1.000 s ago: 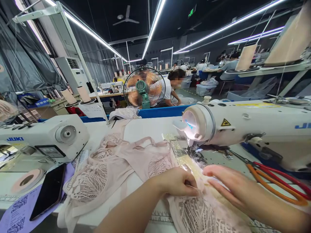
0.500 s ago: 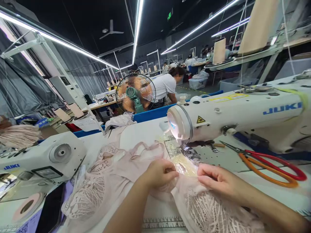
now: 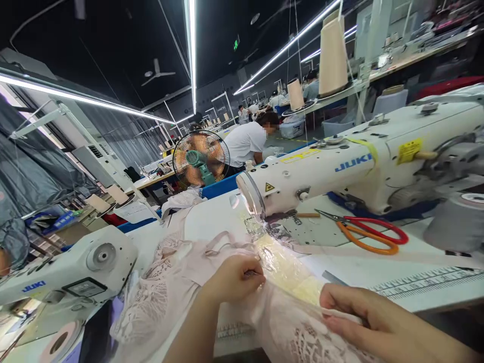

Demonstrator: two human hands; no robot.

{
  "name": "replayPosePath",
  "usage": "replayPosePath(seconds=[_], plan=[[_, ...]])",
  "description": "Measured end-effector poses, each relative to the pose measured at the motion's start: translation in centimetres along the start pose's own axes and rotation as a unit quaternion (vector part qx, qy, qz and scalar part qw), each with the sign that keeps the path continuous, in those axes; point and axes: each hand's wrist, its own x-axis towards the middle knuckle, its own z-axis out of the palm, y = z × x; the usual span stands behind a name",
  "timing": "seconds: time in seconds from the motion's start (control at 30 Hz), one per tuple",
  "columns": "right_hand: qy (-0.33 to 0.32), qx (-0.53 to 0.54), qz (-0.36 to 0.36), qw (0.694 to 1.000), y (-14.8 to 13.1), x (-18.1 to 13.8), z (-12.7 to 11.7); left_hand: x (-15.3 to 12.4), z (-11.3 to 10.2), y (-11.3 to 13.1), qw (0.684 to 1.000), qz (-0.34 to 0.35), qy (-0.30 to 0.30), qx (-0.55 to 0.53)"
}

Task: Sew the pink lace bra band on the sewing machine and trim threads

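Note:
A pale pink lace bra (image 3: 280, 315) is stretched between my two hands in front of the sewing machine's needle area. My left hand (image 3: 240, 277) pinches its upper edge, close to the machine bed. Farther right, my right hand (image 3: 359, 315) grips the same edge between thumb and fingers. Under the machine head (image 3: 251, 196), a shiny clear and yellowish sheet (image 3: 282, 264) covers the bed beside the cloth. More pale pink lace garment (image 3: 143, 307) lies bunched left of my left hand; whether it is joined to the held piece I cannot tell.
Scissors with red and orange handles (image 3: 378, 247) lie on the table behind my right hand. A ruler strip (image 3: 427, 282) runs along the front edge. To the left are a second machine (image 3: 106, 257), a tape roll (image 3: 60, 343) and a dark phone (image 3: 94, 327). A fan (image 3: 200, 159) and a person (image 3: 245, 141) are beyond.
My right hand has moved right and slightly down, away from my left, spreading the bra's edge. My left hand keeps its pinch. The view has swung right, showing more of the machine.

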Motion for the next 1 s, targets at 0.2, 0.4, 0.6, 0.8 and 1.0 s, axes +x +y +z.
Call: replayPosePath(seconds=[0.2, 0.4, 0.6, 0.8, 1.0], plan=[[-0.037, 0.102, 0.05, 0.993, 3.9, -5.7, 0.7, -5.5, 3.2, 4.8, 0.988, -0.004, -0.097, 0.121], [-0.013, 0.102, 0.105, 0.989, 7.1, -6.7, 1.4, -5.3, 7.1, 2.0, 0.971, 0.008, -0.068, 0.229], [0.067, 0.035, 0.107, 0.991, 10.9, -5.9, 4.2, -3.5, 7.0, -2.4, 0.978, 0.004, 0.023, 0.208], [0.089, -0.028, 0.058, 0.994, 11.8, -5.6, 4.8, -1.6, 5.9, -3.5, 0.972, 0.003, -0.033, 0.232], [0.054, -0.019, -0.029, 0.998, 9.1, -3.4, 4.2, 0.0, 5.8, -4.0, 0.967, 0.046, -0.062, 0.243]])
